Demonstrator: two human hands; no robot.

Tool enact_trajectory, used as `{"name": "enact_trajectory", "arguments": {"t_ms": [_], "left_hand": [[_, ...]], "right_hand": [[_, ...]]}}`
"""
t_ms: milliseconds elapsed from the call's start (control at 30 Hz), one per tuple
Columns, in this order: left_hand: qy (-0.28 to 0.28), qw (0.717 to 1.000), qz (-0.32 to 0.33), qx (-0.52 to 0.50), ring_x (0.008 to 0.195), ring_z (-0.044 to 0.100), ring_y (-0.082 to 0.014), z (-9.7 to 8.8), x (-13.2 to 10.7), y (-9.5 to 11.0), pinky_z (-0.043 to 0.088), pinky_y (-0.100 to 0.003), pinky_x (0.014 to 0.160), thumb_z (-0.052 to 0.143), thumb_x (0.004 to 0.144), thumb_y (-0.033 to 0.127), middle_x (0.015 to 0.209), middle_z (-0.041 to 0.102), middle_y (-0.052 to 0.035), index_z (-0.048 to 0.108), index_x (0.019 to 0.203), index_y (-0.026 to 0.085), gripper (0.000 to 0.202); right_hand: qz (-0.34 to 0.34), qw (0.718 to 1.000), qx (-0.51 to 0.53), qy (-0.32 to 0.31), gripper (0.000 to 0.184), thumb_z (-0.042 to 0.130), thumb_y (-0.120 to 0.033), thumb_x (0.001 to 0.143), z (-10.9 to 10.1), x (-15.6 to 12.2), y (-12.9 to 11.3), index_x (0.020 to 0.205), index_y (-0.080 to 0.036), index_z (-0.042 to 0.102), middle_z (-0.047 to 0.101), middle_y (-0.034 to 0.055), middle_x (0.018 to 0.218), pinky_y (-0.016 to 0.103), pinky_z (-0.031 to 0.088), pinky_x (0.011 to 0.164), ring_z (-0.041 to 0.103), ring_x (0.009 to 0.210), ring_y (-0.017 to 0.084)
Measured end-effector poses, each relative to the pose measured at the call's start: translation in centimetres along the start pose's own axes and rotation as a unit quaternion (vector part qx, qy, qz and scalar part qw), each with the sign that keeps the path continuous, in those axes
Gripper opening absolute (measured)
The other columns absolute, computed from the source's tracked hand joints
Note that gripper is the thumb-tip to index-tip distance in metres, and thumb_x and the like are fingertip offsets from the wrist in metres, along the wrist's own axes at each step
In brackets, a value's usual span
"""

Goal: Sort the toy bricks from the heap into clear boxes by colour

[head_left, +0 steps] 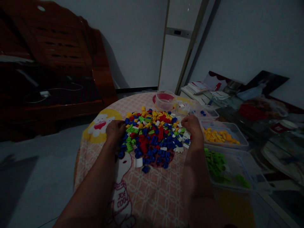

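A mixed pile of toy building bricks (152, 133) in red, blue, green, yellow and white lies on the round table. At its left edge is my left hand (116, 129), fingers curled in beside blue and green bricks. What those fingers hold, if anything, is too dark to make out. My right hand (193, 125) is at the pile's right edge near several white bricks (186, 136). Its fingers are bent together towards the pile, and their tips hide whatever is between them. Closer to me lie a white piece (138, 162) and a blue brick (145, 169).
Right of my right arm stand a clear tray of yellow bricks (219, 136) and one of green bricks (215, 164). Behind are a tray with a few blue bricks (203, 112) and a round clear tub (165, 100). A wooden bench (61, 57) is at the left.
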State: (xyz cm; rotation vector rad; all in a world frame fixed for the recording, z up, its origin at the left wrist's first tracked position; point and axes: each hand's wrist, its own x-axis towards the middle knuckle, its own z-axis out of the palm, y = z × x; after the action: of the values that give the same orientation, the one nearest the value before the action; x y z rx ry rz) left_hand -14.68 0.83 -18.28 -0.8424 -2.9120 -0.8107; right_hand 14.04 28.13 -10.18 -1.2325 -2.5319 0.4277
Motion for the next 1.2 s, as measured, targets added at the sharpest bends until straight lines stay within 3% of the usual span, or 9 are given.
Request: {"name": "enact_trajectory", "arguments": {"t_ms": [167, 433, 567, 700, 833, 933, 1067, 1133, 1200], "left_hand": [[-0.003, 1.0, -0.006, 0.005, 0.127, 0.075, -0.0364, 0.0, 0.2, 0.1, 0.059, -0.041, 0.103, 0.061, 0.094, 0.03, 0.134, 0.082, -0.0167, 0.087, 0.129, 0.017, 0.045], [0.002, 1.0, 0.001, 0.018, 0.129, 0.075, -0.0381, 0.2, 0.2, -0.1, 0.06, -0.045, 0.107, 0.059, 0.095, 0.03, 0.136, 0.081, -0.0175, 0.086, 0.131, 0.016, 0.047], [-0.003, 1.0, -0.001, 0.013, 0.129, 0.074, -0.0379, 0.1, 0.1, 0.0, 0.059, -0.045, 0.108, 0.058, 0.095, 0.031, 0.137, 0.08, -0.0182, 0.085, 0.131, 0.015, 0.048], [-0.005, 1.0, 0.001, 0.002, 0.128, 0.075, -0.0369, 0.0, 0.0, 0.0, 0.059, -0.044, 0.107, 0.058, 0.094, 0.032, 0.136, 0.081, -0.0158, 0.086, 0.129, 0.018, 0.047], [0.0, 1.0, -0.014, -0.001, 0.125, 0.076, -0.0361, 0.0, 0.0, 0.1, 0.059, -0.042, 0.104, 0.059, 0.093, 0.032, 0.133, 0.082, -0.0149, 0.087, 0.127, 0.019, 0.046], [0.003, 1.0, -0.013, -0.001, 0.124, 0.076, -0.036, 0.0, 0.0, 0.1, 0.059, -0.041, 0.102, 0.059, 0.093, 0.033, 0.133, 0.082, -0.0158, 0.087, 0.126, 0.018, 0.046], [0.008, 1.0, -0.003, -0.002, 0.124, 0.076, -0.0345, 0.1, 0.1, -0.1, 0.06, -0.04, 0.102, 0.059, 0.092, 0.033, 0.132, 0.083, -0.0134, 0.088, 0.123, 0.021, 0.044], [0.006, 1.0, -0.002, -0.001, 0.124, 0.076, -0.0346, 0.1, 0.1, -0.1, 0.06, -0.041, 0.102, 0.059, 0.093, 0.033, 0.132, 0.083, -0.0131, 0.088, 0.124, 0.021, 0.044], [0.002, 1.0, 0.0, 0.0, 0.123, 0.076, -0.0357, 0.0, 0.1, -0.1, 0.06, -0.042, 0.102, 0.06, 0.093, 0.032, 0.131, 0.083, -0.0138, 0.088, 0.124, 0.02, 0.044]], "right_hand": [[-0.053, 0.994, 0.088, 0.026, 0.024, 0.07, -0.013, 0.087, 0.6, 0.2, -1.5, 0.098, -0.018, 0.091, 0.088, 0.0057, 0.096, 0.028, 0.058, 0.088, 0.081, 0.093, 0.022], [-0.046, 0.999, -0.027, 0.009, 0.034, 0.067, -0.015, 0.097, 4.8, 0.6, -2.5, 0.125, -0.013, 0.087, 0.084, 0.0185, 0.13, 0.036, 0.055, 0.11, 0.077, 0.124, 0.029], [-0.019, 1.0, 0.005, 0.003, 0.033, 0.07, -0.009, 0.088, 5.8, 0.9, -1.8, 0.113, -0.019, 0.089, 0.087, 0.0131, 0.124, 0.035, 0.057, 0.109, 0.079, 0.121, 0.027], [0.022, 0.987, 0.151, 0.045, 0.03, 0.069, -0.011, 0.08, 5.0, 1.5, -0.6, 0.101, -0.018, 0.089, 0.089, 0.01, 0.111, 0.034, 0.061, 0.103, 0.082, 0.109, 0.026], [0.074, 0.936, 0.325, 0.113, 0.033, 0.069, -0.019, 0.073, 4.7, 2.0, 0.2, 0.1, -0.015, 0.087, 0.087, 0.0089, 0.095, 0.038, 0.067, 0.092, 0.083, 0.091, 0.026], [0.162, 0.865, 0.439, 0.181, 0.041, 0.067, -0.023, 0.07, 5.2, 2.6, 0.6, 0.106, -0.011, 0.083, 0.082, 0.007, 0.086, 0.037, 0.069, 0.078, 0.08, 0.079, 0.025], [0.181, 0.763, 0.534, 0.315, 0.068, 0.064, -0.018, 0.067, 5.4, 3.9, 1.6, 0.134, -0.014, 0.072, 0.081, 0.0103, 0.122, 0.034, 0.069, 0.086, 0.081, 0.106, 0.023], [0.166, 0.752, 0.539, 0.341, 0.078, 0.063, -0.016, 0.064, 5.3, 4.3, 2.4, 0.142, -0.017, 0.065, 0.074, 0.0128, 0.14, 0.035, 0.068, 0.094, 0.077, 0.124, 0.023], [0.159, 0.759, 0.529, 0.345, 0.079, 0.062, -0.016, 0.062, 5.2, 4.6, 3.1, 0.141, -0.018, 0.064, 0.071, 0.0142, 0.146, 0.037, 0.065, 0.101, 0.072, 0.135, 0.025]]}}
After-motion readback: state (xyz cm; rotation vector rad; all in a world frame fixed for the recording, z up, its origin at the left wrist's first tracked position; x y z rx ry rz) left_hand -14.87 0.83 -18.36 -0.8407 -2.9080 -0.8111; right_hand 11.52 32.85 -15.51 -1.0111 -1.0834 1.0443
